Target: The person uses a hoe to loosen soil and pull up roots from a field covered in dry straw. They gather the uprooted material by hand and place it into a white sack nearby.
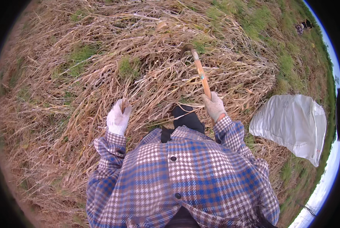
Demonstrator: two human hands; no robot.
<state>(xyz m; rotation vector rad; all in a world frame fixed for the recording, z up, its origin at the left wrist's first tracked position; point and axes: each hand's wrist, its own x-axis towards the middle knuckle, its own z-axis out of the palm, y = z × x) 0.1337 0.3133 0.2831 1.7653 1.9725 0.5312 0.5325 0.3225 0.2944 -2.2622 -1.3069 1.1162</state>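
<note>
My right hand [214, 107], in a pale knit glove, is closed around the wooden handle of a sickle [200, 71]. The tool points away from me, its curved dark metal blade resting over or just above a mass of dry flattened grass stalks [158, 77]. In a white knit glove, my left hand [119, 115] is at the left, with its thumb and fingers curled about something small and brownish, seemingly dry stalks; how firmly it grips cannot be told. Part of a dark-clad leg [187, 118] shows between my hands.
A large white woven sack [291, 125] lies on the ground at my right. Green feathery weeds [128, 67] grow among the stalks, with more at the upper right. Another person [300, 29] is far off near the upper right edge of the field.
</note>
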